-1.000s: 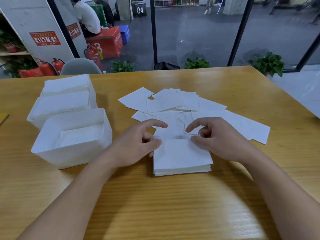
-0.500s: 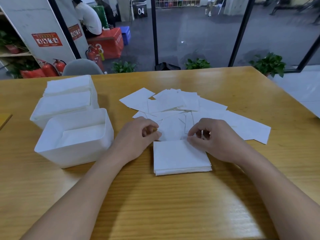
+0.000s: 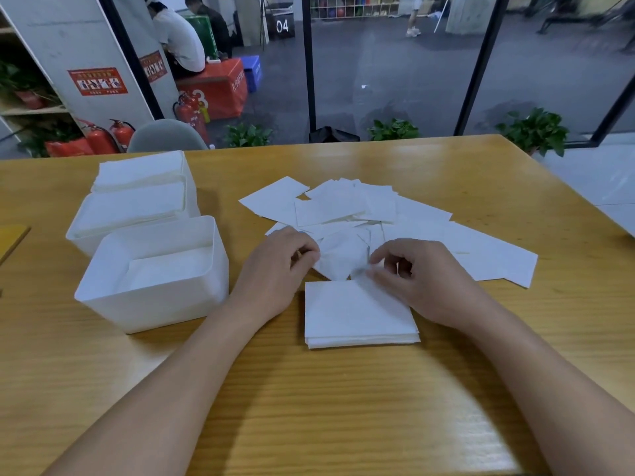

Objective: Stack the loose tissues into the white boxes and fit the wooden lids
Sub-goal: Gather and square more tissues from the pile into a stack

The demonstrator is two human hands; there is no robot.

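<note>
A neat stack of white tissues lies on the wooden table in front of me. Behind it spreads a loose pile of tissues. Between the two, my left hand and my right hand each pinch an edge of one loose tissue, which is lifted and creased just above the stack's far edge. At the left stands a white box with a few tissues at its bottom. Behind it, two more white boxes are filled to the top with tissues.
A yellow wooden piece shows at the far left edge of the table. A grey chair back stands behind the table's far side. The table's right corner falls away at the upper right. People sit far back beyond the glass.
Both hands moved from the stack's top edge toward the loose pile, closed their fingers on one tissue and lifted it; the tissue now bends between them.
</note>
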